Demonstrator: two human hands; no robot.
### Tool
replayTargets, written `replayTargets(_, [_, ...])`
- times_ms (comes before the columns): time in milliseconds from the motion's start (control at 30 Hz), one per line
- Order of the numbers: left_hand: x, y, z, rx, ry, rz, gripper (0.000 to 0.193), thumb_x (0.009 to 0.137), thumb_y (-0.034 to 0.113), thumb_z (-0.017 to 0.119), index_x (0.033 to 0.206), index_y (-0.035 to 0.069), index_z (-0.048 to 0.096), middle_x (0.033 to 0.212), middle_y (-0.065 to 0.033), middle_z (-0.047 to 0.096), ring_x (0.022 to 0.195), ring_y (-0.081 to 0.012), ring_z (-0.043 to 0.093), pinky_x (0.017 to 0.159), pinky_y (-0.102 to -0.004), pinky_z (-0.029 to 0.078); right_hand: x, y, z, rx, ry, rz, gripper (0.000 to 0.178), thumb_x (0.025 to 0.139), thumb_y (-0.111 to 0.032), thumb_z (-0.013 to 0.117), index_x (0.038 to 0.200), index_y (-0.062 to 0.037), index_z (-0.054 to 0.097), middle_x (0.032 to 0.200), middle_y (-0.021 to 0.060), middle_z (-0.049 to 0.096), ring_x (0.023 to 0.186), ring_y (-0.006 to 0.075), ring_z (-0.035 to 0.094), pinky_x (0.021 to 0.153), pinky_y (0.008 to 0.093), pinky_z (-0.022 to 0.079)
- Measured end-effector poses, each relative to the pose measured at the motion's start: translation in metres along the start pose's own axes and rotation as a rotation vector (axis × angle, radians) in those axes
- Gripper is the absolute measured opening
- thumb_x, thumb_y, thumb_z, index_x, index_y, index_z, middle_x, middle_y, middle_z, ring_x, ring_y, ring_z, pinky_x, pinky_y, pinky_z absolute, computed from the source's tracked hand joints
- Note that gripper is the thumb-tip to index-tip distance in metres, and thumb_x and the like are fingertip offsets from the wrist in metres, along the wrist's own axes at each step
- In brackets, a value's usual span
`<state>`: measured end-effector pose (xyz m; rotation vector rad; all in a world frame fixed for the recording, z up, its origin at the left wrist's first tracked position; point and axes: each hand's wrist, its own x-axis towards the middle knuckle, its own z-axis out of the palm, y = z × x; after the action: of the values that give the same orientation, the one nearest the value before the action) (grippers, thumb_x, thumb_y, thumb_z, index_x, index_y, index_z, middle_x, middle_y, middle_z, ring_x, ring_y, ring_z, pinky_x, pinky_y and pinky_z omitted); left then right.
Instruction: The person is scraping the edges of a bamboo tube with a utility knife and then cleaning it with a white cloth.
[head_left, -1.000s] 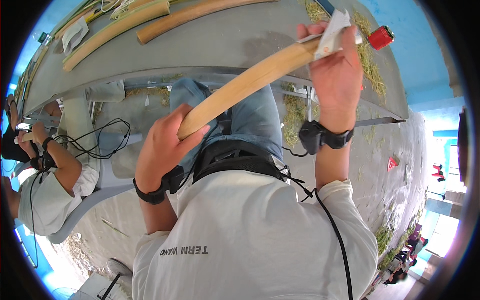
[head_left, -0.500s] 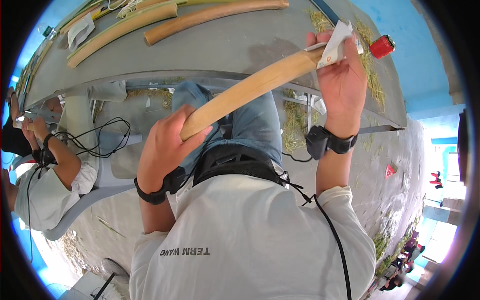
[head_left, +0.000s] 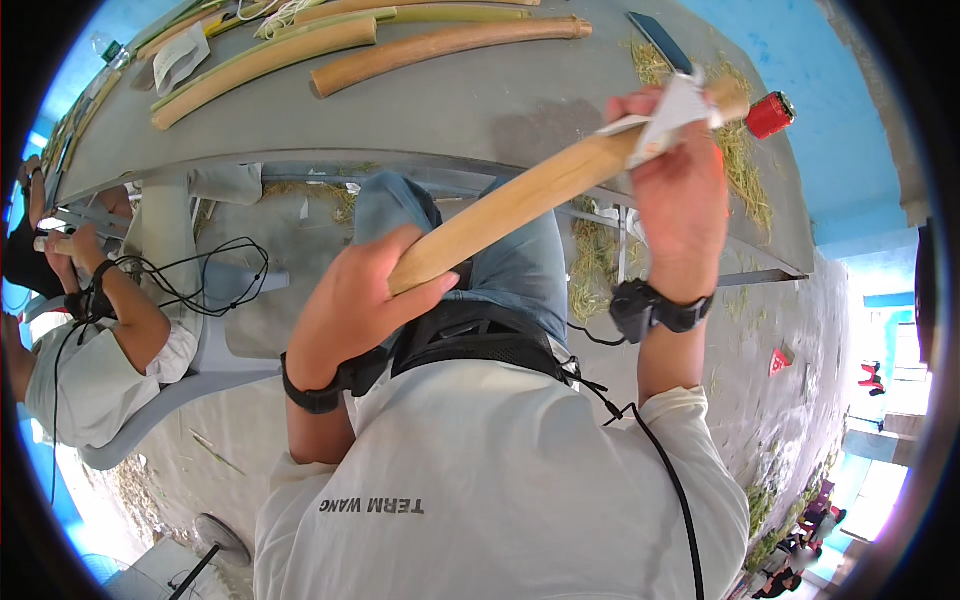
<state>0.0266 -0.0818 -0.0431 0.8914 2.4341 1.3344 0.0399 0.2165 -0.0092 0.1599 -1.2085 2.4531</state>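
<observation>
A smooth, pale length of bamboo slants across my lap, its far end up and to the right. My left hand is closed round its near end, thumb along the underside. Close to the far end, my right hand presses a folded white sheet, which looks like sandpaper with a printed back, around the bamboo. Those fingers are partly behind the bamboo and blurred by motion. The bamboo's tip sticks out past the sheet.
On the grey table lie more bamboo lengths, a crumpled paper, a dark phone, a red can and plant shavings. A co-worker sits at left near black cables.
More of the bamboo's far end shows beyond the white sheet in my right hand. My left hand and the near end have shifted slightly right. The view has moved a little.
</observation>
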Motion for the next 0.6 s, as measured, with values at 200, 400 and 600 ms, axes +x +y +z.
replayTargets(200, [0.001, 0.002, 0.008, 0.128, 0.037, 0.024, 0.033, 0.087, 0.027, 0.076, 0.098, 0.000, 0.061, 0.078, -0.0190, 0.061, 0.065, -0.0361, 0.054, 0.062, -0.0355, 0.048, -0.004, 0.000, -0.016, -0.088, 0.087, -0.123, 0.030, 0.108, -0.025, 0.040, 0.118, 0.0001, 0.052, 0.107, 0.0158, 0.062, 0.109, 0.0277, 0.061, 0.102, 0.0457, 0.048])
replayTargets(400, [0.024, 0.023, 0.036, 0.124, 0.187, 0.100, 0.033, 0.088, 0.029, 0.074, 0.096, 0.001, 0.058, 0.077, -0.0221, 0.060, 0.072, -0.0434, 0.058, 0.062, -0.0398, 0.048, -0.041, 0.058, 0.048, -0.128, 0.089, 0.266, 0.040, 0.109, -0.034, 0.039, 0.113, 0.0018, 0.056, 0.106, 0.0143, 0.065, 0.100, 0.0247, 0.065, 0.092, 0.0418, 0.050])
replayTargets(600, [0.012, 0.024, 0.009, 0.138, 0.065, 0.031, 0.034, 0.087, 0.028, 0.075, 0.091, 0.000, 0.056, 0.075, -0.0223, 0.059, 0.070, -0.0443, 0.056, 0.061, -0.0417, 0.047, 0.034, 0.006, -0.015, -0.092, 0.068, -0.068, 0.034, 0.105, -0.025, 0.052, 0.127, -0.0002, 0.049, 0.102, 0.0143, 0.065, 0.096, 0.0267, 0.067, 0.093, 0.0434, 0.053])
